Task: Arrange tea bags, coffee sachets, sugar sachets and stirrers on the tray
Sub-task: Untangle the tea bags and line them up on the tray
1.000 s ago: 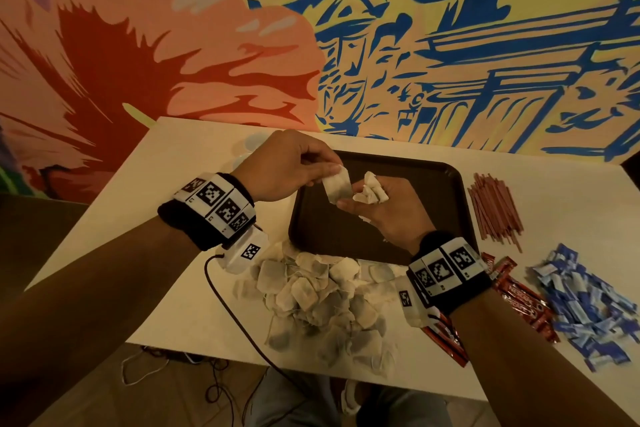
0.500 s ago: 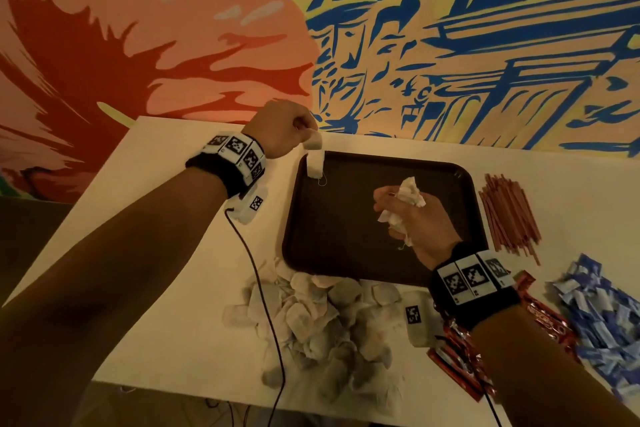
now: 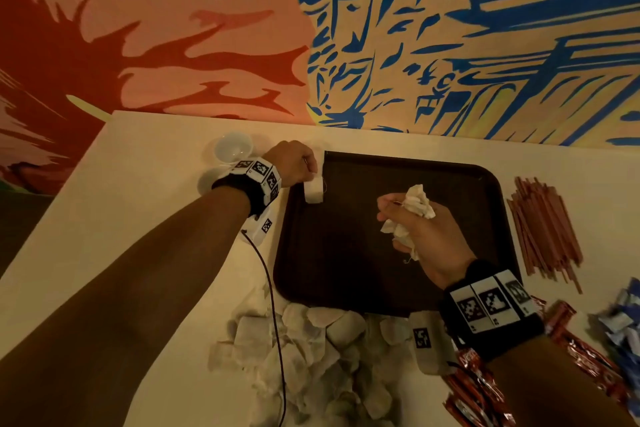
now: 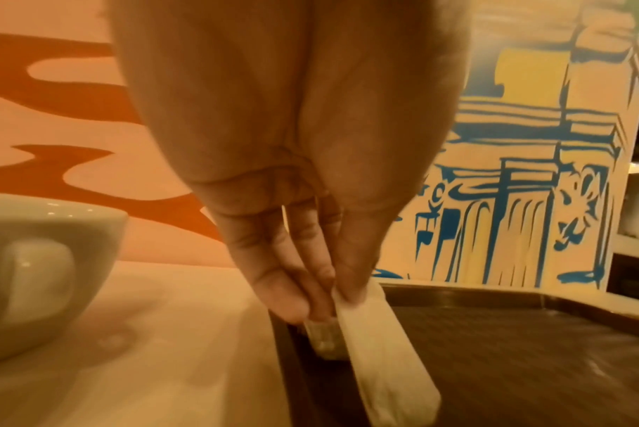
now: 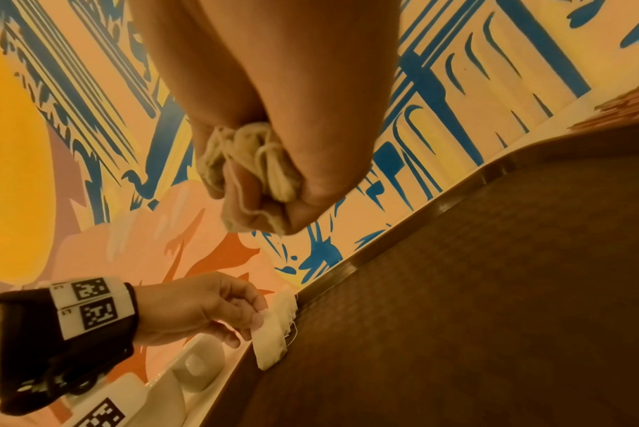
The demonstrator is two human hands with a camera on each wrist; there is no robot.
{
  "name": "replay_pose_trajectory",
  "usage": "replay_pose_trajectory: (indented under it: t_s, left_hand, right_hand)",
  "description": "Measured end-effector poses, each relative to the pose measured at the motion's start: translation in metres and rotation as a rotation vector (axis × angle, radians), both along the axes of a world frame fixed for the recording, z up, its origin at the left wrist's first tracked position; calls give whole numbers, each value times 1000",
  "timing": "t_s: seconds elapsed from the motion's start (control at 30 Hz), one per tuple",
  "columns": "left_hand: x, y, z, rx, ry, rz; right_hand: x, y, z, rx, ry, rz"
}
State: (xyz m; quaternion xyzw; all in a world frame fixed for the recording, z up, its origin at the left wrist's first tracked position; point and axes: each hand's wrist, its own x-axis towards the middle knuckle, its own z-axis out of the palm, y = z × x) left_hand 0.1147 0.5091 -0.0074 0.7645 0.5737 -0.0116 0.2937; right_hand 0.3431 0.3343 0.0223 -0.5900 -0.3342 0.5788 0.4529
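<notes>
One tray [image 3: 346, 270]. Two cups [image 3: 232, 148] beside the left hand's [image 3: 294, 163] knuckles, the nearer one largely hidden behind the wrist. Two tea bags [image 4: 383, 355] hang from the left fingertips, one pinched at its top edge and a second behind it. A crumpled bunch of tea bags [image 3: 414, 208] sits inside the curled right fingers [image 3: 391, 201]; several, the number cannot be told. A loose heap of tea bags [image 3: 311, 357] lies below both hands, a few dozen, too overlapped to count. One bundle of stirrers [image 3: 543, 229], many. Red sachets [image 3: 485, 388] and blue sachets [image 3: 623, 326], a pile each, partly cut off.
</notes>
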Motion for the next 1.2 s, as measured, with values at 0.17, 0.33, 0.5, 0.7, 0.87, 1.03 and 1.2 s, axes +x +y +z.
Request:
replay_pose_trajectory:
  t_s: [0.17,0.33,0.5,0.7,0.87,1.03,1.2]
  left_hand:
    - [6,20,-10,115,18,54]
    - [7,30,-15,149,35,47]
    - [4,24,-20,247,41,49]
    - [3,7,-17,221,67,-318]
    - [9,5,-19,251,351,-572]
    - [7,11,-22,262,429,-613]
    - [6,14,-22,276,448,-627]
  right_hand:
    - [4,5,-10,6,-22,30]
    - [4,8,-16,-11,1,35]
    - [2,8,-21,-3,18,32]
    - [1,5,-23,-6,41,26]
    - [1,5,-21,1,32,22]
    - [1,4,-19,-8,18,27]
    - [1,3,-19,-18,10,28]
